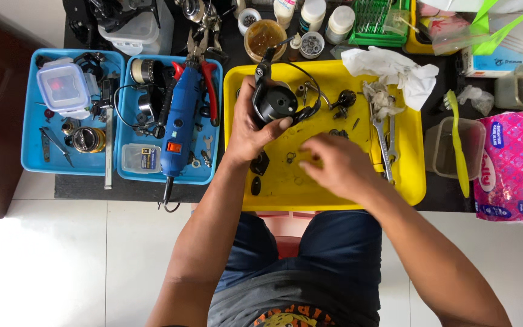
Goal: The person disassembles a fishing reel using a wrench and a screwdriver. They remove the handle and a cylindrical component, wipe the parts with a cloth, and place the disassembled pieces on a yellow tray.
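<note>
Black reel body (273, 100) sits at the yellow tray's (413, 181) twelve o'clock, left hand (249, 130) grasping it; right hand (334, 166), fingers curled, pinches among small parts at centre—best lifted slowly.

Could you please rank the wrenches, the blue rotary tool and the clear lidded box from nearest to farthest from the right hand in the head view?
From the right hand:
1. Wrenches, just right, in the yellow tray.
2. Blue rotary tool, left, in the nearer blue tray.
3. Clear lidded box, far left.
</note>
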